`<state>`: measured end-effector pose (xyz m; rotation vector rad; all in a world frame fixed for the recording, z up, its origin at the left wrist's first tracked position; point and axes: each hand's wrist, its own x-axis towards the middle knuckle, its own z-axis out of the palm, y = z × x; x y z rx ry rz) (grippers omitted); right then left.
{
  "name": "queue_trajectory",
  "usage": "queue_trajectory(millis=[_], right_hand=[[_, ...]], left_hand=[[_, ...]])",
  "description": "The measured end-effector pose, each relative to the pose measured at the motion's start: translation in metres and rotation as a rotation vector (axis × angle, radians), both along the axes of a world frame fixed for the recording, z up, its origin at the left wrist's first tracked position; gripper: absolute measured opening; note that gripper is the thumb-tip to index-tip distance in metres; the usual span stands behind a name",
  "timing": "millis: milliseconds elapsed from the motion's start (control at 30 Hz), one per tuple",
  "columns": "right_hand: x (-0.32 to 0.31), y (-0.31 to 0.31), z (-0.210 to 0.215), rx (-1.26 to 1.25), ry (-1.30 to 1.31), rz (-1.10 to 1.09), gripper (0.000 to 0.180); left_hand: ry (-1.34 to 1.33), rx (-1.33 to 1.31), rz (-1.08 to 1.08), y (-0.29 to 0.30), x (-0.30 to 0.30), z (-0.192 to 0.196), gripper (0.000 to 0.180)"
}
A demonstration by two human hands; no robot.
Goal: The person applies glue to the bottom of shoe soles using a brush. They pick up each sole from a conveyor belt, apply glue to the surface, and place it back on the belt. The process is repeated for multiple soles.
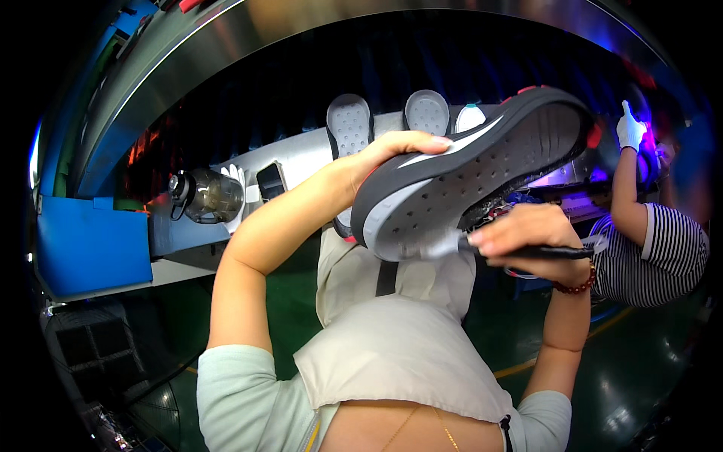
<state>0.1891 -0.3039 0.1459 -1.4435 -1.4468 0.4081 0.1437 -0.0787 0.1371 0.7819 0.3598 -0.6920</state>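
My left hand (392, 154) grips the edge of a large shoe sole (482, 166), thumb along its side. The sole is tilted with its grey, hole-dotted inner face toward me; its side wall is dark with a pale band and red bits at the toe. My right hand (531, 237) is closed around the dark handle of a brush (546, 252). The brush's pale bristles, smeared by motion, are at the heel end of the sole's inner face. Beyond the held sole, two more grey soles, a left one (350, 120) and a right one (427, 111), lie on the bench.
A clear jug with a dark lid (207, 196), a phone (271, 181) and a white glove (235, 181) lie on the left bench. A metal-edged machine (301, 19) arches across the far side. At right, a co-worker in a striped shirt (640, 264) raises a white-gloved hand (630, 129).
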Motion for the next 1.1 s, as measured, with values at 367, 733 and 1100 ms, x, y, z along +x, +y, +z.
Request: queue_trajectory(millis=[367,733,1100], right_hand=[[0.012,-0.007,0.020,-0.251,-0.246,0.115,0.013],[0.020,-0.023,0.027,-0.319,-0.183,0.059,0.017],[0.039,-0.037,0.020,-0.102,0.078,-0.235,0.019]], left_hand=[[0.038,0.203,-0.181,0.001,-0.001,0.011,0.040],[0.131,0.252,-0.064,0.028,-0.017,0.014,0.039],[0.189,0.105,0.012,0.068,-0.022,-0.006,0.034]])
